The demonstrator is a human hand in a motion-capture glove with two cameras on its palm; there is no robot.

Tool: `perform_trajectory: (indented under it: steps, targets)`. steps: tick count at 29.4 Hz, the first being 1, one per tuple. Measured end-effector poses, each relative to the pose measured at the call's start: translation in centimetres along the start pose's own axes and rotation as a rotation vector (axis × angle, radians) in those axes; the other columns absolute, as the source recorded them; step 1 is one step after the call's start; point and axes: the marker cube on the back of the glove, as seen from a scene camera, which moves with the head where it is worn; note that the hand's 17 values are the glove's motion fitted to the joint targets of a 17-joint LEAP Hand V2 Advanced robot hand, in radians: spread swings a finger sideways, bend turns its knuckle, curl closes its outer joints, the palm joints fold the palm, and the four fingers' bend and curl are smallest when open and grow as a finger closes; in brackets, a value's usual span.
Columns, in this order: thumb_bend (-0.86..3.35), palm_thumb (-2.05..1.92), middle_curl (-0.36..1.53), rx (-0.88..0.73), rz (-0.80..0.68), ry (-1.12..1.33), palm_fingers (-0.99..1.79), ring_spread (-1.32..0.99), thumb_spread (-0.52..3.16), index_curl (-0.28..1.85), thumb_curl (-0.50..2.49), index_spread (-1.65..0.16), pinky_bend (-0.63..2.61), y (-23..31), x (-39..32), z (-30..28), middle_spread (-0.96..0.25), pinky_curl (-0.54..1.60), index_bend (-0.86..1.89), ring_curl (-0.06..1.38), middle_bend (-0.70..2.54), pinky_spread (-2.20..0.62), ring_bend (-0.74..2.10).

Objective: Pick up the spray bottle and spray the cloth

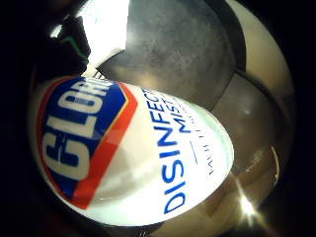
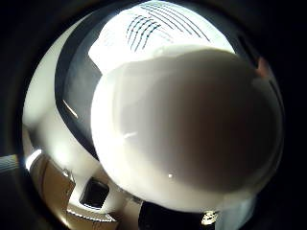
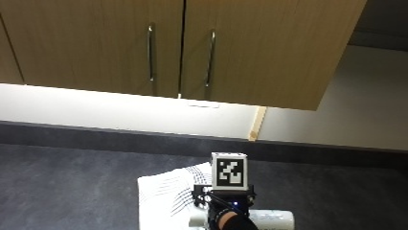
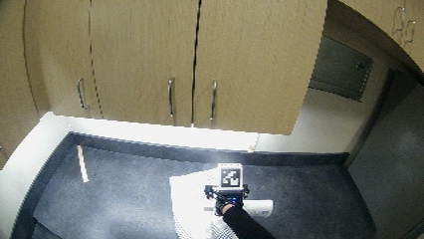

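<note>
Wooden cabinet doors point(image 3: 185, 48) with metal handles hang over a dark grey countertop point(image 3: 63, 182), and a pale wall strip runs between them. On the counter, just beyond the gloved right hand point(image 3: 232, 221), lies a white cloth point(image 3: 167, 194) printed with thin dark wavy lines.

The spray bottle point(image 3: 271, 219) lies on its side under the hand, its white body running out past the hand toward the person's right; its other end pokes out on the side nearer the cloth. Both palm views are largely filled by it, so it sits very close to the palm. How far the fingers are curled, and whether they have closed round the bottle, I cannot tell: the outside views show only the back of the glove and a dark sleeve.

As for progress, the task looks to be at its start or just into the pick-up. The bottle seems level with the counter, not raised or aimed, and nothing shows any spraying done. Lifting it, pointing the nozzle at the cloth and squeezing the trigger all appear to remain.

The bottle is white and rounded, with a glossy surface. Its label carries a blue and red Clorox badge point(image 1: 81, 133) with white lettering, and blue text beside it reading "DISINFECTING MIST" in part.
</note>
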Motion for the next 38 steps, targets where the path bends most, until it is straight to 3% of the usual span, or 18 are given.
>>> perform_trajectory:
  steps: [10, 18, 26, 32, 38]
  targets:
    - [-0.02, 1.21, 0.58, 0.078, -0.095, -0.174, 1.01, -0.01, 0.5, 0.51, 0.67, -0.13, 0.19, 0.9, 0.1, -0.7, 0.03, 0.37, 0.16, 0.51, 0.27, 0.08, 0.32]
    - [-0.02, 1.21, 0.58, 0.316, -0.277, -0.535, 1.01, -0.01, 0.49, 0.51, 0.67, -0.13, 0.19, 2.4, 2.2, -2.3, 0.03, 0.38, 0.16, 0.52, 0.27, 0.07, 0.32]
    - [-0.02, 1.21, 0.58, 0.559, -0.446, -1.093, 1.01, -0.01, 0.49, 0.51, 0.67, -0.13, 0.19, 4.4, 6.2, -2.9, 0.03, 0.38, 0.16, 0.52, 0.27, 0.07, 0.32]
    - [-0.02, 1.21, 0.59, 0.628, -0.507, -1.476, 1.0, -0.01, 0.48, 0.51, 0.67, -0.13, 0.19, 7.0, 8.4, -2.6, 0.03, 0.39, 0.16, 0.52, 0.27, 0.07, 0.31]
    - [-0.02, 1.21, 0.59, 0.672, -0.488, -1.581, 1.0, -0.02, 0.48, 0.52, 0.67, -0.14, 0.19, 7.1, 9.6, -2.1, 0.02, 0.39, 0.16, 0.53, 0.27, 0.07, 0.31]
